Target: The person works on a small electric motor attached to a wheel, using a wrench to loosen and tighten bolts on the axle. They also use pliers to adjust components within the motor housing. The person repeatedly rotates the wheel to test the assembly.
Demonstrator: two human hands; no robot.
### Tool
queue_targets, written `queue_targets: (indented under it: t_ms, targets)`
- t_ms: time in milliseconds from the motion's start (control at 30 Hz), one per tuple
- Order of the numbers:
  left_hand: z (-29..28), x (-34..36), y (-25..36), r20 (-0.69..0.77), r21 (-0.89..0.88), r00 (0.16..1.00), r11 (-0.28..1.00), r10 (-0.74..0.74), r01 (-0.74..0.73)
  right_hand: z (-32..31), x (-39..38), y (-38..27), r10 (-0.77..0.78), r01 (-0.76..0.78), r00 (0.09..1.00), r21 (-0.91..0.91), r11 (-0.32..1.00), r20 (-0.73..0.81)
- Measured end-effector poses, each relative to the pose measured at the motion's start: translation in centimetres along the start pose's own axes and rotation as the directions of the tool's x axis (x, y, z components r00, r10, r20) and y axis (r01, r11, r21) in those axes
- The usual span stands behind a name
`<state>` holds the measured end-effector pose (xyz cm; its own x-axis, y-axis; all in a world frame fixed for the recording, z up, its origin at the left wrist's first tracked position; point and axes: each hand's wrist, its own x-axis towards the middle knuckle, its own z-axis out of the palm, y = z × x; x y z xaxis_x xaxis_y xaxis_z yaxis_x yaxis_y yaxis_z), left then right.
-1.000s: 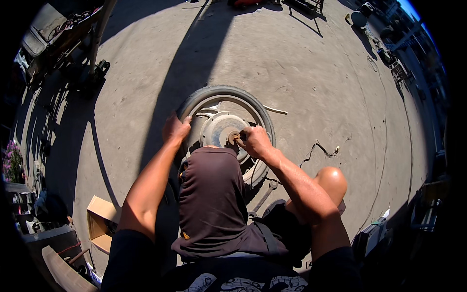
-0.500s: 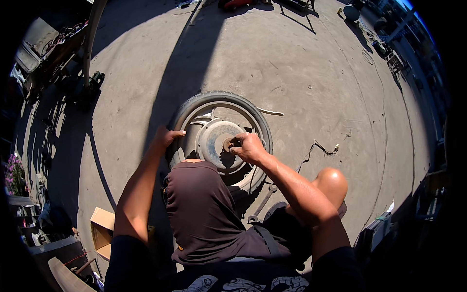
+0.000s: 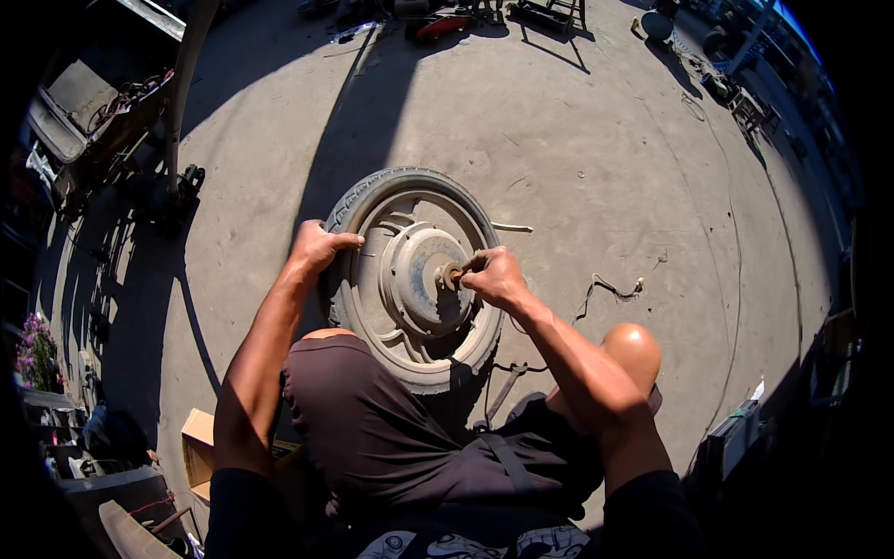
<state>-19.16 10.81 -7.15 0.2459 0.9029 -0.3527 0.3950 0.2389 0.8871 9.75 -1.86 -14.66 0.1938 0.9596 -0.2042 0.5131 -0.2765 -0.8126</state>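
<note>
A wheel with a grey tyre (image 3: 422,178), cast rim and large dusty hub (image 3: 414,261) lies tilted in front of my knees. My left hand (image 3: 321,244) grips the tyre's upper left edge, thumb over the rim. My right hand (image 3: 494,278) pinches the rusty axle fitting (image 3: 453,276) at the hub's centre; my fingers partly hide it. A long spanner (image 3: 501,396) lies on the ground below the wheel, near my bent right leg. A pale rod (image 3: 517,227) pokes out beside the tyre's upper right.
Concrete ground (image 3: 652,168) carries a cable with a connector (image 3: 615,289) to my right. A cardboard box (image 3: 197,447) sits at lower left, near clutter and purple flowers (image 3: 37,354). A cart (image 3: 93,112) stands upper left; a red object (image 3: 442,28) and metal stands (image 3: 549,14) are farther ahead.
The wheel has shifted left and shows more below the hub. My left hand moved left, then up along the tyre; my covered knee swung left and down. My right hand stays at the axle.
</note>
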Motion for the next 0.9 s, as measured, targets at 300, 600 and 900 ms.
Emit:
queue_targets:
  t_ms: [300,600,900]
  targets:
    - [5.2,-2.8,11.9,-0.111,0.595,0.962,0.792,0.251,-0.138,-1.7,0.5,4.1,-0.074,0.082,0.996,0.207,0.975,-0.047]
    - [9.7,-6.2,12.2,-0.176,0.629,0.953,0.773,0.247,-0.084,-4.0,-0.6,5.9,-0.209,0.211,0.977,0.098,0.973,-0.033]
    - [11.7,-4.9,12.1,-0.207,0.543,0.906,0.814,0.369,-0.207,-5.4,-3.7,6.9,-0.089,0.01,0.891,-0.178,0.984,-0.445]
